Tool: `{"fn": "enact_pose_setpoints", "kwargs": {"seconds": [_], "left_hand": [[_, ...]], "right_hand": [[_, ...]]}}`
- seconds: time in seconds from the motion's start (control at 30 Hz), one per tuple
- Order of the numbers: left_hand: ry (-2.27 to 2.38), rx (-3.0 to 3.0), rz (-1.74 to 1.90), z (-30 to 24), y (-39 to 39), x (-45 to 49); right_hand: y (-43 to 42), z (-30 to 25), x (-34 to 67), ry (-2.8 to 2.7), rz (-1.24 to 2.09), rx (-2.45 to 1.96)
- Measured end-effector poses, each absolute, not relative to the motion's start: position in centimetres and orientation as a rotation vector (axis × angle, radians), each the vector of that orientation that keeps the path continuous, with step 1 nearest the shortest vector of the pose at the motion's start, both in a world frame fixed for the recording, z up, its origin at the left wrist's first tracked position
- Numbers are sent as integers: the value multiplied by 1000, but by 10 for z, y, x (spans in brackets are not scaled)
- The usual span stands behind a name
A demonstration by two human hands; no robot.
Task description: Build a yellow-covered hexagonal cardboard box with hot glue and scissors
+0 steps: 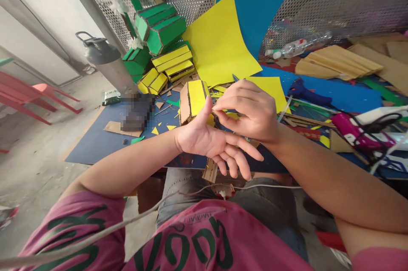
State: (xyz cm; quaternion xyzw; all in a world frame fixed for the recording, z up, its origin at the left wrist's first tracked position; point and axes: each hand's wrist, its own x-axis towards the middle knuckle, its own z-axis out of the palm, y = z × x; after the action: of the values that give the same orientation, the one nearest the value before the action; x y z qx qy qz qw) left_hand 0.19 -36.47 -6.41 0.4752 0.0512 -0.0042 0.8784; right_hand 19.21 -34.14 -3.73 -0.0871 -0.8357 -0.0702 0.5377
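My left hand is held palm up over the near edge of the blue work surface, fingers spread and pointing toward me, thumb raised. My right hand hovers just above it, fingers curled in a pinch at the left thumb's tip; whatever it pinches is too small to make out. Right behind the hands lies a cardboard block faced with yellow paper. A small cardboard piece shows under the left fingers.
Stacked green and yellow cardboard boxes sit at the back with big yellow and blue sheets against a perforated metal wall. A grey bottle stands at the left. A blue glue gun, pink tool and cables lie right.
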Motion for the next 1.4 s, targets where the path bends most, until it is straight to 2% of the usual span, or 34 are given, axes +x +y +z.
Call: {"fn": "enact_pose_setpoints", "kwargs": {"seconds": [0.73, 0.97, 1.4], "left_hand": [[144, 998, 4, -79, -361, 4], [11, 926, 34, -83, -360, 3], [175, 1010, 16, -70, -364, 3]], "right_hand": [[-340, -46, 184, -1975, -192, -335], [-338, -47, 184, -1983, -177, -339], [-340, -45, 188, -2012, -126, -338]]}}
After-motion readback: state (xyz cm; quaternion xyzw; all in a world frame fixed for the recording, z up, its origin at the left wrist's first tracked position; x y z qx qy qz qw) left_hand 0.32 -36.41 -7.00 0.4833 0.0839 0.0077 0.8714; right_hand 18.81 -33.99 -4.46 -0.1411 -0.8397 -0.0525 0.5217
